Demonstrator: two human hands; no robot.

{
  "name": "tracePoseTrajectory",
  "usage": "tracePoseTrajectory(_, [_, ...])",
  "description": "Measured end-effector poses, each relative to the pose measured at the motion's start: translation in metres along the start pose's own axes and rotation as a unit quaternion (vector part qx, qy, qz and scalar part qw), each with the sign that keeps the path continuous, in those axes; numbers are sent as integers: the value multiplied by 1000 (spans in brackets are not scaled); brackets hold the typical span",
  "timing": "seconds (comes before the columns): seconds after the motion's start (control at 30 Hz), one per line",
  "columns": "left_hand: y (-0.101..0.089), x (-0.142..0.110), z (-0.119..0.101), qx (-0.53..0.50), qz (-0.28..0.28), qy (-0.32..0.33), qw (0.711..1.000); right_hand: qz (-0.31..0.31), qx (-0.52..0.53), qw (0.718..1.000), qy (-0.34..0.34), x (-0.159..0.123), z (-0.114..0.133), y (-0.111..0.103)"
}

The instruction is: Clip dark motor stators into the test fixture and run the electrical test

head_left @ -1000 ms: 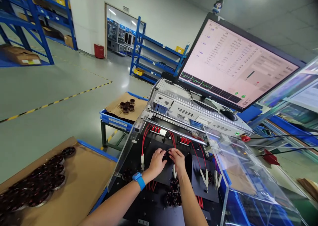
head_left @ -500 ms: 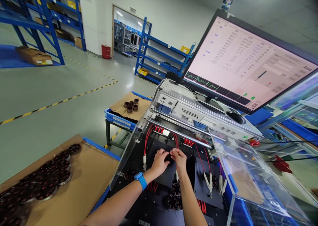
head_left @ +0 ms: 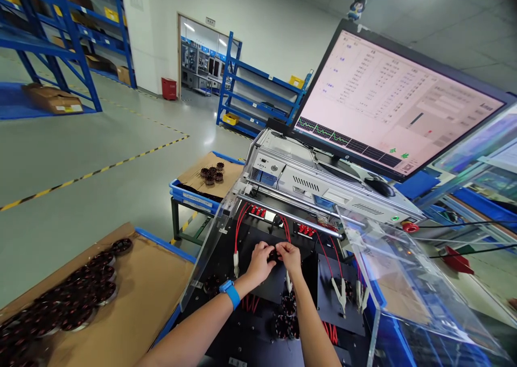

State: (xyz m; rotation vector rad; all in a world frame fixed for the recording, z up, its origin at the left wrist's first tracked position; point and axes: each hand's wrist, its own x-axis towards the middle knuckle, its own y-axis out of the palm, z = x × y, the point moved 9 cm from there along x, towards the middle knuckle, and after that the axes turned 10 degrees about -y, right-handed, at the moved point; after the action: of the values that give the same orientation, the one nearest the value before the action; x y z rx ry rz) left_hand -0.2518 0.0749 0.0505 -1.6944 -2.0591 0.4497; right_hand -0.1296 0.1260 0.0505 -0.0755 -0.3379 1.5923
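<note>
Wristband (head_left: pixel 228 292): bright blue, on the left arm.
Wires (head_left: pixel 239 223): red, running to silver-white clips (head_left: pixel 336 289).
Base plate (head_left: pixel 266 281): matt black.
Wound coils (head_left: pixel 287 305): dark brown with a reddish copper sheen; the same on the cardboard sheet (head_left: pixel 133 308), which is plain tan.
Tray rim (head_left: pixel 163 241): blue.
Test box (head_left: pixel 319 186): pale grey-white, with a green light (head_left: pixel 395 218) and a red knob (head_left: pixel 410 227).
Screen (head_left: pixel 393 106): pale pink, rows of faint text, green wave trace on a black strip.
Shelving (head_left: pixel 258 95): blue, with yellow bins.
Floor (head_left: pixel 81 152): grey-green, crossed by a yellow-and-black dashed line.
Bin by the door (head_left: pixel 169 88): red.
</note>
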Motion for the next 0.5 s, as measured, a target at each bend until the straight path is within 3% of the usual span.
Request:
tracePoseTrajectory(0.3, [0, 1, 2, -11, 4, 6, 1000, -27, -16, 999, -19, -3, -9, -14])
tracePoseTrajectory(0.5, [1, 1, 4, -19, -3, 15, 1000, -51, -191, 969, -149, -10, 18, -24])
